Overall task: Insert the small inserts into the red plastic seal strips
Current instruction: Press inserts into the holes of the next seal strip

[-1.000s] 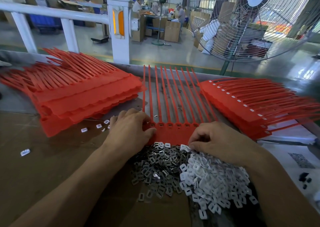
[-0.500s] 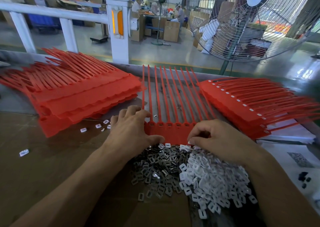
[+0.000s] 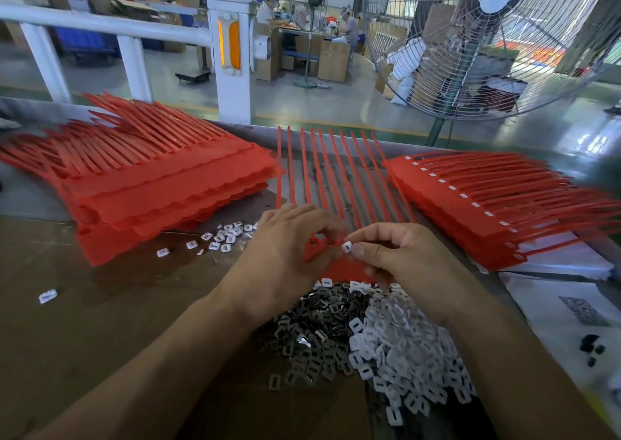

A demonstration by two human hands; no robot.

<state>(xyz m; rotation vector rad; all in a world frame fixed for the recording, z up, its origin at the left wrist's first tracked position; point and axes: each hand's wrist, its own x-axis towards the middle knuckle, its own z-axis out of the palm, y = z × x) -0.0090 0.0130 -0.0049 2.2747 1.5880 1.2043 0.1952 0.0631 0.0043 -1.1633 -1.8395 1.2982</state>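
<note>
Beyond your worktop (image 3: 84, 322) you face a large pedestal fan (image 3: 487, 43) on the right, a white railing post (image 3: 229, 53) with orange reflectors, stacked cardboard boxes (image 3: 331, 60), and seated workers (image 3: 349, 28) far behind.

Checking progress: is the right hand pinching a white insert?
Yes, the right hand pinches a white insert at its fingertips, right beside the red strip that the left hand holds.

Red seal strips (image 3: 339, 177) mid worktop; red stacks (image 3: 161, 184) left edge, (image 3: 497, 204) right edge, white dots on latter; white inserts (image 3: 403, 349); grey metal inserts (image 3: 312, 325); brown worktop (image 3: 100, 322).
</note>
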